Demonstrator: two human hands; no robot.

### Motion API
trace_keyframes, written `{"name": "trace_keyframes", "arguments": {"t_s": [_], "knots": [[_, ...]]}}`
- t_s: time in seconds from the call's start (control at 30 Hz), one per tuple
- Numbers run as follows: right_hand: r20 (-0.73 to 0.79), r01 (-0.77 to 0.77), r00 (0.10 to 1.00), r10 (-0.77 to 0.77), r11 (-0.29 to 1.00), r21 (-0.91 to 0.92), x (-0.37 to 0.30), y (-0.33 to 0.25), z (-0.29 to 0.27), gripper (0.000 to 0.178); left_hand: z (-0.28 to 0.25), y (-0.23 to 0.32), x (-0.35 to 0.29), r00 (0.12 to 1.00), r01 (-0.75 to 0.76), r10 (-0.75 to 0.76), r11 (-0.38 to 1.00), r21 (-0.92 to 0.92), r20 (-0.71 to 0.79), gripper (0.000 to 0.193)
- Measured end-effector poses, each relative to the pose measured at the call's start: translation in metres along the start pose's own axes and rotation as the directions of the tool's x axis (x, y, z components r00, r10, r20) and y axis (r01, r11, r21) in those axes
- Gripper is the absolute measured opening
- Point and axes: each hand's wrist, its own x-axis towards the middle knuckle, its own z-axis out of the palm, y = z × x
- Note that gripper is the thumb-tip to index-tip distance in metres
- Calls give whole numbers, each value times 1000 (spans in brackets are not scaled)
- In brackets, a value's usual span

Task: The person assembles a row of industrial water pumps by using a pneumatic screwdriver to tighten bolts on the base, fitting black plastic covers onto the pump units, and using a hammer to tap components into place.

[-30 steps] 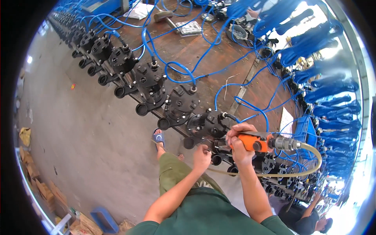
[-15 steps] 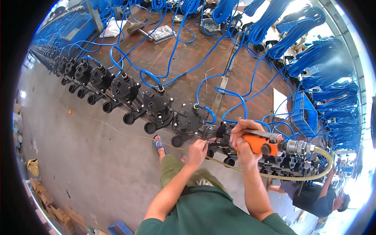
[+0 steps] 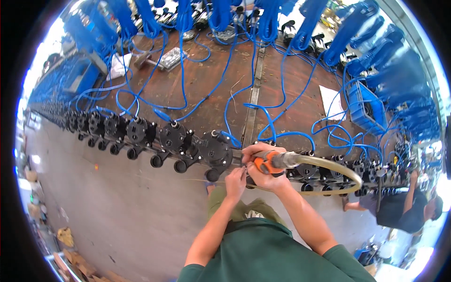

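Note:
My right hand (image 3: 267,179) is wrapped round an orange air-powered driver (image 3: 266,164), which has a metal fitting and a yellowish hose (image 3: 350,172) at its back end. The driver points toward the black housings along the table edge; its tip is hidden by my hands. Just left of it, my left hand (image 3: 236,184) is closed in a pinch, its fingertips near the front of the driver. What they hold is too small to name. The nearest uncovered black round housing (image 3: 215,151) stands just up and left of my left hand, a blue cable running from its top.
Several like housings (image 3: 136,131) line the table's near edge. On the brown table (image 3: 211,89) lie blue cables, a mallet (image 3: 149,61), a white sheet (image 3: 331,103) and a blue crate (image 3: 367,109). Coiled blue cables hang beyond. Another person (image 3: 399,209) works at the right.
My right hand and the driver have shifted left, closer to my left hand, and the driver's back end has swung toward the view. My left hand stays pinched. The whole view has turned slightly.

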Motion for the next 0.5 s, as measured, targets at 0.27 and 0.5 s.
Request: {"name": "trace_keyframes", "arguments": {"t_s": [0.27,0.5], "knots": [[-232,134,962,-145,989,-62,-15,-75,-52,36,-125,156,94,974,-217,201,961,170,105,10],[-739,192,673,-14,969,157,-65,-73,-101,29,-89,154,294,322,-742,-51,607,285,946,15]]}}
